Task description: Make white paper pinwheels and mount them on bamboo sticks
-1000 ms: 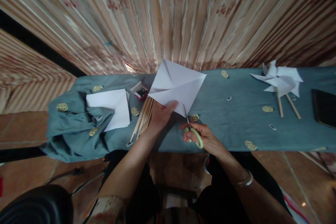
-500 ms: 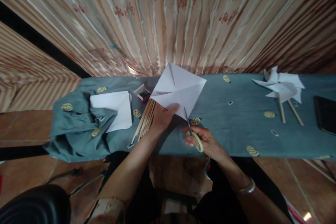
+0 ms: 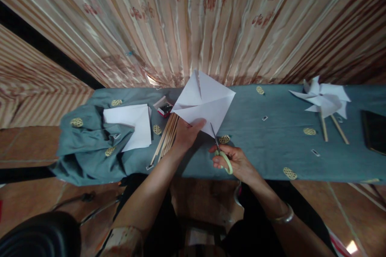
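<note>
My left hand (image 3: 187, 132) pinches the near corner of a white creased paper square (image 3: 205, 102), holding it tilted up above the blue-grey cloth. My right hand (image 3: 233, 160) grips green-handled scissors (image 3: 221, 153); their blades point up at the paper's lower edge, right beside my left thumb. A slit shows at the paper's top corner. A bundle of thin wooden sticks (image 3: 167, 136) lies just left of my left hand.
A stack of white sheets (image 3: 132, 122) lies at left on the bunched cloth (image 3: 87, 148). A small red box (image 3: 164, 107) sits behind the sticks. Paper pinwheels on sticks (image 3: 324, 102) lie at right, near a dark flat object (image 3: 374, 130). A striped curtain hangs behind.
The paper has turned slightly in my left hand and a slit at its top corner now shows. The scissors stay at the paper's lower edge; the view shifted a little.
</note>
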Demonstrator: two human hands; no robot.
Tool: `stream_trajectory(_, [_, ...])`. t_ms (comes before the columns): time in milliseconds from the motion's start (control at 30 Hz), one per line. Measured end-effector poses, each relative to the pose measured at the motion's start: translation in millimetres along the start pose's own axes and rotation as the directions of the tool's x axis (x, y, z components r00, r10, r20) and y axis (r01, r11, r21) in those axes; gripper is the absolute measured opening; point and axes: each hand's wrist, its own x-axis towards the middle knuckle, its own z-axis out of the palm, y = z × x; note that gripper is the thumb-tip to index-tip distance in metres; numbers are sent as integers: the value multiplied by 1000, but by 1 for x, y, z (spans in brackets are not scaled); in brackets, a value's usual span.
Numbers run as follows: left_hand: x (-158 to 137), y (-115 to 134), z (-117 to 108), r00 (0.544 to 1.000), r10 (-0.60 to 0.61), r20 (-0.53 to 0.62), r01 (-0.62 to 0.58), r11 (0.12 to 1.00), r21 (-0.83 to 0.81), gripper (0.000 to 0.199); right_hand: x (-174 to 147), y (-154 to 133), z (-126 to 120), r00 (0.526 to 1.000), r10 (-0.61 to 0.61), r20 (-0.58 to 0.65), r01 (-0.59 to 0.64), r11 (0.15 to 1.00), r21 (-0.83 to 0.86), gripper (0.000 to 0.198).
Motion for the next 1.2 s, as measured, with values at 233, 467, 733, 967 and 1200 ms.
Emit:
stream_trajectory(233, [-2, 2, 0, 1000, -3, 16, 3, 1000, 2, 29, 0, 2, -2, 1000, -22, 4, 22, 1000, -18, 51])
stream_trajectory(467, [-8, 5, 2, 995, -88, 55, 87, 996, 9, 27, -2, -3, -3, 999, -30, -14, 29, 999, -24, 51])
stream_trajectory(733, [-7, 5, 1, 996, -55, 65, 56, 998, -14, 26, -2, -4, -2, 1000, 12, -22, -12, 1000, 2, 52])
stream_trajectory(967, [-8, 6, 1, 996, -64, 67, 65, 998, -24, 31, -2, -6, -3, 1000, 19, -24, -18, 1000, 25, 52])
stream_trajectory(1200, [-13, 5, 3, 991, -76, 108, 81, 996, -40, 29, -4, -8, -5, 1000, 1, -24, -2, 1000, -3, 53])
